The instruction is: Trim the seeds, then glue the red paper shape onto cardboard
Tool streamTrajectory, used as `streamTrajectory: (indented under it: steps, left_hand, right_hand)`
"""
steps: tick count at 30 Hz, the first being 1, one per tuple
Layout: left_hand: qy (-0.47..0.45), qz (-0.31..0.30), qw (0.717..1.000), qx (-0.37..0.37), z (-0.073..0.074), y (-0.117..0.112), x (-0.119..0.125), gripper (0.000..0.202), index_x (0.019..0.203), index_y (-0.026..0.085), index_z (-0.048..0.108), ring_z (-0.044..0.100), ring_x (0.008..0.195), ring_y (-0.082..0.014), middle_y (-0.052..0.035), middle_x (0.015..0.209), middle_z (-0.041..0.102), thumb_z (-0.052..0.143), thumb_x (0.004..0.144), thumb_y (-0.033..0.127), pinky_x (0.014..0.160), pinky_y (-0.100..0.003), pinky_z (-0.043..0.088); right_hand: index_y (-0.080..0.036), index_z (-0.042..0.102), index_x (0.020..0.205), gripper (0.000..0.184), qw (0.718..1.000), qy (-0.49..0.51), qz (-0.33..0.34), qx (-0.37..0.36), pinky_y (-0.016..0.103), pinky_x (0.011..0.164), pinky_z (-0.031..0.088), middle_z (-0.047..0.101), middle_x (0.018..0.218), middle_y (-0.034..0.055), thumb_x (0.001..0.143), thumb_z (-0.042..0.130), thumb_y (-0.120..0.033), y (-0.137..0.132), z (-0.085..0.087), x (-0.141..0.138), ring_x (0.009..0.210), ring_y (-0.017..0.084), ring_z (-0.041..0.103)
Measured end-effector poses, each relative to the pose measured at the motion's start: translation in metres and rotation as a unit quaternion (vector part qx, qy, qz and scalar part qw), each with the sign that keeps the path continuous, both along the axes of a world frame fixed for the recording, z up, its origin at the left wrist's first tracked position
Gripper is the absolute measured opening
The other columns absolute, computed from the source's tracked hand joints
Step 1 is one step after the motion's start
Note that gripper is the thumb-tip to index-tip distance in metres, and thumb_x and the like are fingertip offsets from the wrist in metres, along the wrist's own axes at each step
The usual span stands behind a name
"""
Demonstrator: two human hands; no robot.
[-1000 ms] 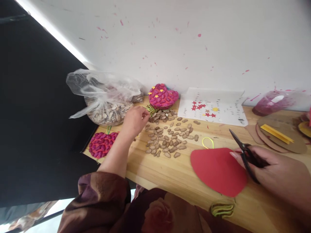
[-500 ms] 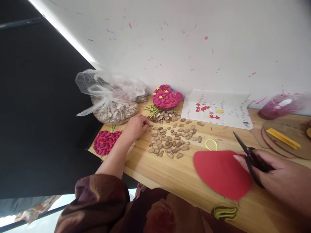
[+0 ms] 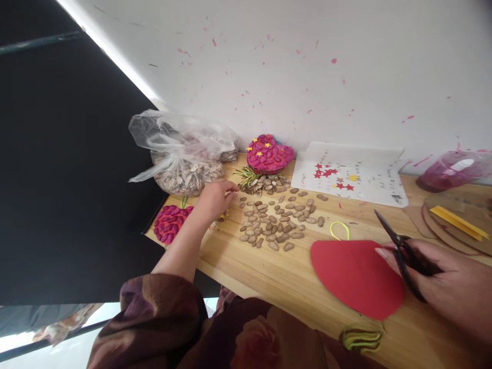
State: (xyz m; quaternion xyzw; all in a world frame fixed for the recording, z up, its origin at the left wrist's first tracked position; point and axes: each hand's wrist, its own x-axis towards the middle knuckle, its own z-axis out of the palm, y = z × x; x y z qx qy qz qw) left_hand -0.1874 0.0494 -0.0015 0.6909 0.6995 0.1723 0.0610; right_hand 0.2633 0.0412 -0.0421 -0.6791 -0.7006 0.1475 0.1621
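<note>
My left hand [image 3: 218, 199] hovers at the left edge of the spread peanuts [image 3: 274, 223], its fingers bent and slightly apart with nothing visible between them. Beneath its wrist a bit of yellow on a small decorated piece [image 3: 223, 215] peeks out, mostly hidden. Black-handled scissors [image 3: 386, 225] are held in my right hand [image 3: 434, 271], their blades pointing up and away. The same hand's fingertips rest by the edge of a red cut-out [image 3: 355, 274], which has a yellow loop [image 3: 340, 230] at its top.
A plastic bag of shells [image 3: 188, 171] stands at the back left, near a pink peanut-covered craft [image 3: 171, 223]. Against the wall sit a pink heart with yellow stars [image 3: 271, 155] and a paper with star stickers [image 3: 349, 171]. A pink-stained cup [image 3: 444, 171] and cardboard discs [image 3: 457, 225] are right.
My left hand has lifted slightly and its fingers have loosened from a curled shape. The whole view has shifted a little; the scissors remain in my right hand.
</note>
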Motion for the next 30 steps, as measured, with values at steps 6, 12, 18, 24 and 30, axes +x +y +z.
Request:
streamTrajectory:
  steps: [6,12,18,24,30]
  left_hand:
    - [-0.027,0.014,1.0,0.008,-0.013,0.03,0.007,0.026,0.097,0.017,0.077,0.068,0.1,-0.0262,-0.0105,0.104,0.075,0.059,0.078,0.012,0.098,-0.038,0.049]
    - [-0.096,0.055,0.994,-0.001,-0.02,0.024,-0.004,0.024,0.101,0.015,0.075,0.07,0.083,-0.0216,-0.0085,0.093,0.077,0.063,0.082,0.023,0.082,-0.032,0.054]
    - [-0.198,0.075,0.975,-0.064,-0.018,0.017,-0.01,0.024,0.086,0.016,0.078,0.068,0.073,-0.0192,-0.0056,0.083,0.078,0.073,0.074,0.036,0.068,-0.028,0.05]
    - [-0.179,0.091,0.979,-0.041,-0.015,0.015,-0.008,0.022,0.084,0.017,0.079,0.065,0.07,-0.0196,-0.0049,0.079,0.077,0.071,0.075,0.036,0.071,-0.03,0.049]
    - [-0.073,0.024,0.997,0.029,-0.018,0.024,0.006,0.023,0.097,0.018,0.078,0.067,0.09,-0.0219,-0.0078,0.099,0.076,0.064,0.08,0.023,0.088,-0.033,0.051]
  right_hand:
    - [-0.033,0.073,0.094,0.055,1.0,-0.027,0.009,0.012,0.03,0.051,0.046,0.073,0.075,-0.0026,0.069,0.058,-0.079,0.002,0.0,0.0,0.06,0.021,0.062]
    - [-0.033,0.074,0.095,0.061,0.998,-0.06,0.0,-0.001,0.032,0.055,0.048,0.076,0.087,-0.0017,0.066,0.055,-0.083,0.005,-0.002,0.004,0.068,0.024,0.064]
    - [-0.033,0.075,0.093,0.062,0.999,-0.037,-0.007,-0.01,0.031,0.056,0.049,0.076,0.088,-0.0029,0.063,0.054,-0.083,0.005,0.004,-0.001,0.067,0.023,0.065]
    - [-0.033,0.075,0.093,0.062,0.999,-0.042,-0.007,-0.005,0.031,0.054,0.048,0.075,0.082,-0.0027,0.063,0.055,-0.083,0.004,0.002,-0.001,0.063,0.022,0.063]
    - [-0.032,0.075,0.093,0.063,0.999,-0.047,-0.002,-0.017,0.032,0.055,0.049,0.075,0.083,-0.0017,0.065,0.053,-0.083,0.004,0.005,-0.003,0.064,0.023,0.063]
